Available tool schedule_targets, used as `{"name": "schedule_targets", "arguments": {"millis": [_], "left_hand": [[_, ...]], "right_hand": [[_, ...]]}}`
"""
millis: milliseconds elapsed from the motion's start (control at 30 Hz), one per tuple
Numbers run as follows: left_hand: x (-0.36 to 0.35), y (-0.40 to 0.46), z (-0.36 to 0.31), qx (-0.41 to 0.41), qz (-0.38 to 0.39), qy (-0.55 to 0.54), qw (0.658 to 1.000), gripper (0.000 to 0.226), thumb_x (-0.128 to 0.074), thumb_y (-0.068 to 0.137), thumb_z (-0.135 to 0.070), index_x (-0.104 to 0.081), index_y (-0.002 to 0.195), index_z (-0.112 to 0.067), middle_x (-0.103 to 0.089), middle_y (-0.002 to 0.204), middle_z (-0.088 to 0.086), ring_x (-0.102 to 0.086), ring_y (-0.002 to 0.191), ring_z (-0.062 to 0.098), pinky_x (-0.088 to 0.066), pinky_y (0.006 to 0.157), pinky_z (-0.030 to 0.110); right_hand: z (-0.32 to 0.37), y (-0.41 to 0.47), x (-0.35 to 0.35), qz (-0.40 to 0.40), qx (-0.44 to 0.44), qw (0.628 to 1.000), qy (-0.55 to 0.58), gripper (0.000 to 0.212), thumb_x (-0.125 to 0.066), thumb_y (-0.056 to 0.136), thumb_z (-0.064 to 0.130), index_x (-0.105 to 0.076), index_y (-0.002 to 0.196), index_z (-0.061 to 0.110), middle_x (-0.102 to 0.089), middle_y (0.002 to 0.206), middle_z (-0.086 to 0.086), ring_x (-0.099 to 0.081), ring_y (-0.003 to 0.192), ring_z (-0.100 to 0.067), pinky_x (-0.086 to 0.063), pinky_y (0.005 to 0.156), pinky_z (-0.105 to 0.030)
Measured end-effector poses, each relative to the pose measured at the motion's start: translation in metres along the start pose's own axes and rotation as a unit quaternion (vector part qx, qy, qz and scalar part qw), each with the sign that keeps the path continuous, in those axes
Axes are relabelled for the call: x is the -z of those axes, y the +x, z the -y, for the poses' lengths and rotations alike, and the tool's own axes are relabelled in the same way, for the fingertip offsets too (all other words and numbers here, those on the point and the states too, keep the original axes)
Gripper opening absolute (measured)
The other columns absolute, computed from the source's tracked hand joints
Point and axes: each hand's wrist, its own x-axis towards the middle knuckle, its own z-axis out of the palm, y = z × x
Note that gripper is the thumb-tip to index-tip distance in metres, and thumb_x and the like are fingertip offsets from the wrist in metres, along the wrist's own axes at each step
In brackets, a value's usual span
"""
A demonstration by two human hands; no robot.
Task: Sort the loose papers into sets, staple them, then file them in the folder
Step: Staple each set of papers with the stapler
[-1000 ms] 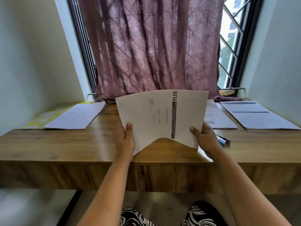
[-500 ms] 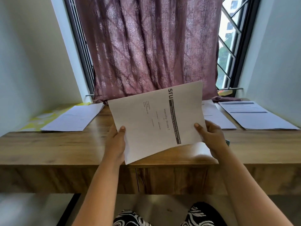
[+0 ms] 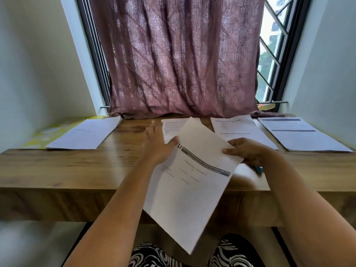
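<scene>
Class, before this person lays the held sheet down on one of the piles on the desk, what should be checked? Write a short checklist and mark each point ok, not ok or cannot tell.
1. Sheet secured: right hand pinches the held sheet at its edge: ok.
2. Left hand holding too: fingers straight, blurred, thumb touching the sheet: cannot tell.
3. Heading readable for matching: dark banner visible, its text blurred: not ok.
4. Piles kept apart: left pile, middle pile, right-centre pile and far-right pile lie separately: ok.
5. Stapler within reach: only a blue object peeks out behind the right hand: cannot tell.
6. Folder ready: yellow folder under the left pile: ok.
</scene>
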Motion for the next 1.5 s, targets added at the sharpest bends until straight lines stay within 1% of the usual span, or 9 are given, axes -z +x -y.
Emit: {"name": "schedule_targets", "arguments": {"millis": [167, 300, 467, 633, 767, 933, 1100, 1233, 1500], "left_hand": [[-0.018, 0.008, -0.01, 0.111, 0.162, -0.219, 0.956, 0.04, -0.053, 0.098, -0.041, -0.063, 0.118, -0.007, -0.064, 0.123, 0.005, -0.064, 0.103, 0.023, -0.051, 0.095, 0.041], [-0.025, 0.005, -0.005, 0.145, 0.233, -0.419, 0.865, 0.023, -0.054, 0.1, -0.02, -0.065, 0.114, -0.006, -0.072, 0.108, 0.016, -0.07, 0.094, 0.029, -0.057, 0.086, 0.046], [-0.048, 0.002, 0.0, 0.137, 0.165, -0.363, 0.907, 0.023, -0.053, 0.1, -0.021, -0.067, 0.108, -0.004, -0.074, 0.101, 0.014, -0.071, 0.094, 0.029, -0.059, 0.079, 0.039], [-0.059, 0.005, 0.008, 0.14, 0.122, -0.356, 0.916, 0.019, -0.051, 0.101, -0.018, -0.068, 0.095, -0.011, -0.073, 0.097, 0.013, -0.069, 0.081, 0.023, -0.054, 0.067, 0.031], [-0.065, 0.005, 0.012, 0.127, 0.118, -0.357, 0.918, 0.017, -0.05, 0.101, -0.017, -0.067, 0.097, -0.015, -0.073, 0.099, 0.011, -0.069, 0.085, 0.024, -0.056, 0.069, 0.033], [-0.07, 0.001, 0.015, 0.103, 0.089, -0.424, 0.895, 0.017, -0.051, 0.1, -0.011, -0.063, 0.11, -0.02, -0.072, 0.103, 0.001, -0.07, 0.091, 0.018, -0.057, 0.068, 0.028], [-0.071, 0.002, 0.018, 0.098, 0.082, -0.432, 0.893, 0.016, -0.052, 0.1, -0.012, -0.06, 0.114, -0.012, -0.073, 0.103, 0.007, -0.07, 0.092, 0.024, -0.059, 0.077, 0.04], [-0.071, 0.001, 0.016, 0.088, 0.081, -0.434, 0.893, 0.014, -0.052, 0.1, -0.012, -0.059, 0.112, -0.011, -0.072, 0.104, 0.009, -0.069, 0.091, 0.025, -0.059, 0.079, 0.042], [-0.069, -0.005, 0.017, 0.067, 0.086, -0.435, 0.894, 0.011, -0.052, 0.1, -0.016, -0.056, 0.111, -0.015, -0.072, 0.097, 0.011, -0.071, 0.086, 0.03, -0.059, 0.076, 0.049]], "right_hand": [[0.003, -0.003, 0.001, 0.082, 0.005, 0.987, -0.137, 0.032, -0.071, 0.087, 0.022, -0.065, 0.117, 0.012, -0.074, 0.105, -0.006, -0.071, 0.096, -0.023, -0.055, 0.092, -0.045], [0.004, -0.002, 0.005, 0.091, 0.004, 0.986, -0.141, 0.033, -0.07, 0.087, 0.022, -0.065, 0.117, 0.01, -0.074, 0.106, -0.007, -0.072, 0.095, -0.024, -0.056, 0.09, -0.041], [0.004, 0.001, 0.01, 0.043, 0.013, 0.983, -0.178, 0.024, -0.07, 0.087, 0.026, -0.068, 0.109, 0.015, -0.074, 0.099, -0.004, -0.072, 0.09, -0.02, -0.057, 0.086, -0.035], [-0.001, 0.002, 0.045, -0.272, 0.036, 0.91, -0.312, 0.025, -0.072, 0.084, 0.041, -0.072, 0.096, 0.018, -0.072, 0.088, -0.003, -0.065, 0.079, -0.016, -0.05, 0.072, -0.026], [-0.007, 0.0, 0.049, -0.188, -0.086, 0.864, -0.46, 0.051, -0.08, 0.072, 0.05, -0.068, 0.107, 0.014, -0.068, 0.106, -0.006, -0.062, 0.097, -0.022, -0.052, 0.088, -0.032], [-0.016, 0.0, 0.041, -0.148, -0.139, 0.87, -0.45, 0.056, -0.086, 0.066, 0.04, -0.063, 0.11, 0.015, -0.065, 0.1, -0.005, -0.063, 0.087, -0.02, -0.057, 0.078, -0.034], [-0.009, -0.002, 0.033, -0.183, -0.11, 0.913, -0.348, 0.029, -0.071, 0.086, 0.029, -0.065, 0.102, 0.006, -0.065, 0.088, -0.009, -0.064, 0.076, -0.02, -0.053, 0.062, -0.027], [0.011, -0.003, 0.021, -0.231, 0.007, 0.969, -0.085, 0.022, -0.068, 0.09, 0.027, -0.062, 0.098, 0.007, -0.065, 0.095, -0.013, -0.066, 0.089, -0.024, -0.058, 0.082, -0.039], [0.032, 0.008, -0.032, -0.015, 0.169, 0.945, 0.278, 0.017, -0.062, 0.085, 0.01, -0.06, 0.102, 0.011, -0.071, 0.098, -0.008, -0.068, 0.098, -0.023, -0.054, 0.091, -0.034]]}}
